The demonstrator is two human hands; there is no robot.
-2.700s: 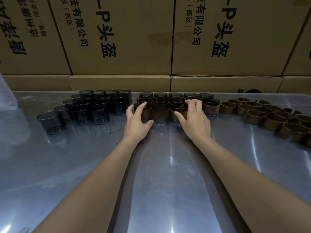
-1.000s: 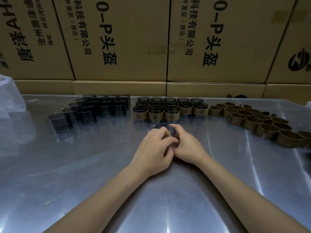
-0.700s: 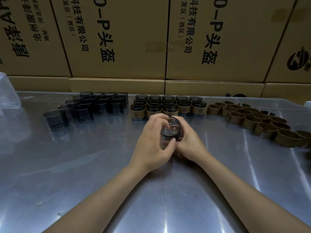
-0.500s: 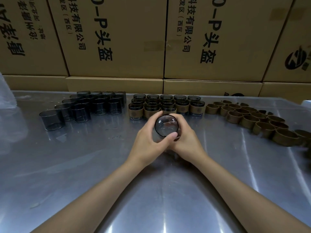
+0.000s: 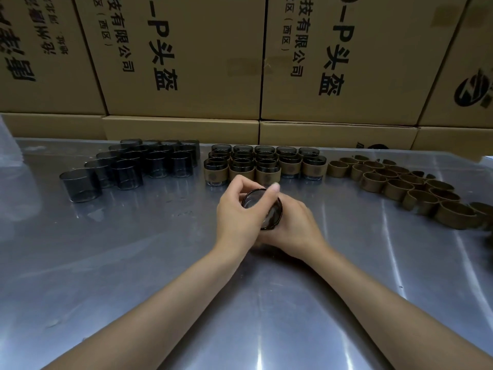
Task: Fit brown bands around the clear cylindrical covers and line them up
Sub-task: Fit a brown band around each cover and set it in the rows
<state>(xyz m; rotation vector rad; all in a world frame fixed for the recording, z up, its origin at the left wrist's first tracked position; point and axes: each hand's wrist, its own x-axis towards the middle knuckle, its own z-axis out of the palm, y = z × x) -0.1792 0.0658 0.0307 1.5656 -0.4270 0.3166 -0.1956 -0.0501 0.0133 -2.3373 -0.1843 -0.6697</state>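
Both hands hold one clear cover point(image 5: 262, 208) over the middle of the steel table, its round end tipped towards me. My left hand point(image 5: 236, 212) curls over its left side with the fingertips on the rim. From the right and below, my right hand point(image 5: 296, 228) cups it. Any band on it is hidden by the fingers. Behind stand rows of banded covers point(image 5: 264, 164). Bare dark clear covers point(image 5: 138, 164) are grouped at the left. Loose brown bands point(image 5: 400, 182) lie at the right.
Stacked cardboard boxes point(image 5: 186, 62) wall off the far edge of the steel table point(image 5: 160, 263). A bit of clear plastic point(image 5: 8, 145) shows at the far left edge.
My hands left the banded rows and drew back to the table's middle holding one cover. Over the last second they lifted and tipped it, and my left fingers shifted over its rim.
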